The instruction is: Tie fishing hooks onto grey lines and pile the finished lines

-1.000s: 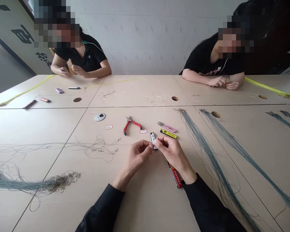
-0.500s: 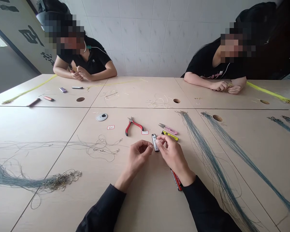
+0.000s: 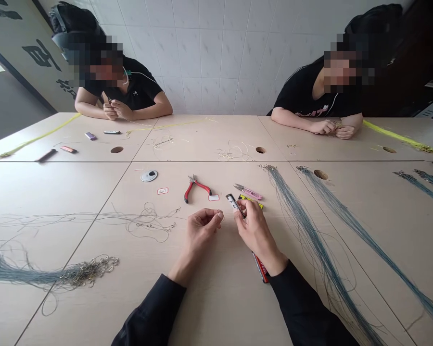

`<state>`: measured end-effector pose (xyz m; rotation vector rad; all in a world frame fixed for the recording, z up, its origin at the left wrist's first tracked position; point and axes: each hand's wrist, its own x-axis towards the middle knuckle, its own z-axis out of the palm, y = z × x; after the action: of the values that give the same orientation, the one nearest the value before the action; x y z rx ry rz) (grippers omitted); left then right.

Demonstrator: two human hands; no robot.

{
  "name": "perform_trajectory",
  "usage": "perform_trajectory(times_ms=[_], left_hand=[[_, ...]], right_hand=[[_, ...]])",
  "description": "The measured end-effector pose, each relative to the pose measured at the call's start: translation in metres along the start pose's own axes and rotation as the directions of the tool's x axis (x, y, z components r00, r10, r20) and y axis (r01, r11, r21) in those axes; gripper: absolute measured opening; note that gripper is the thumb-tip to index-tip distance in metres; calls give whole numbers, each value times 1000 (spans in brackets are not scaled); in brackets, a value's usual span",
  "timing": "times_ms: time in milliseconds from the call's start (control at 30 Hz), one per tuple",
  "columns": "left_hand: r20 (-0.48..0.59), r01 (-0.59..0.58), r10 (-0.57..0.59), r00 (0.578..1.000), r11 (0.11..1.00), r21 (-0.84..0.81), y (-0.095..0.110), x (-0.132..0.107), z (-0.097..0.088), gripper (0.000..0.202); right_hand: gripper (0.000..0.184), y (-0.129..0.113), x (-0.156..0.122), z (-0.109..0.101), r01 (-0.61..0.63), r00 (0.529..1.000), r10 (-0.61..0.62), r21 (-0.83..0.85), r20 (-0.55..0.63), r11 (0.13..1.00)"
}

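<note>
In my right hand [image 3: 254, 226] is a lighter [image 3: 234, 204] with a white label and black ends, lifted and tilted, its top pointing to the far left. My left hand [image 3: 204, 228] is closed in a pinch; a thin fishing line [image 3: 181, 218] runs into it from the left, and its end at the fingertips is too small to make out. Just beyond my right hand are a yellow lighter [image 3: 260, 205] and pink thread snips [image 3: 248, 191]. A red lighter [image 3: 260, 268] lies partly hidden by my right wrist. Red-handled pliers [image 3: 198, 186] rest with jaws pointing away.
Loose lines with small hooks [image 3: 155, 225] and a bundle of hooked blue-grey lines [image 3: 90, 271] lie left. Long line bundles [image 3: 296, 206] stretch across the right. A round silver disc [image 3: 149, 176] lies further back. Two people sit opposite, handling fine threads.
My right hand has taken hold of the white-labelled lighter and raised it off the table, tilting it. My left hand keeps its pinch, almost in place.
</note>
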<state>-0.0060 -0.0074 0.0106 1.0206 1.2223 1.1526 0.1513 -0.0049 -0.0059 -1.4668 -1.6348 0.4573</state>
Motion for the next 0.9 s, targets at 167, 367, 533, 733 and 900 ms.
perform_trajectory(times_ms=[167, 367, 533, 733, 900], left_hand=[[6, -9, 9, 1000, 1000, 21, -3, 1, 1, 31], [41, -76, 73, 996, 995, 70, 0, 1, 1, 29], [45, -65, 62, 997, 994, 82, 0, 1, 2, 29], [72, -63, 57, 996, 994, 87, -1, 0, 3, 24], [98, -83, 75, 992, 994, 76, 0, -2, 3, 26]], right_hand=[[10, -22, 3, -13, -201, 979, 186, 245, 86, 948], [22, -30, 4, -17, -252, 949, 181, 275, 260, 928], [22, -26, 1, -15, -157, 956, 89, 229, 280, 961], [17, -23, 0, -14, -89, 955, 35, 172, 296, 981], [16, -21, 1, -14, -60, 951, 3, 175, 308, 983]])
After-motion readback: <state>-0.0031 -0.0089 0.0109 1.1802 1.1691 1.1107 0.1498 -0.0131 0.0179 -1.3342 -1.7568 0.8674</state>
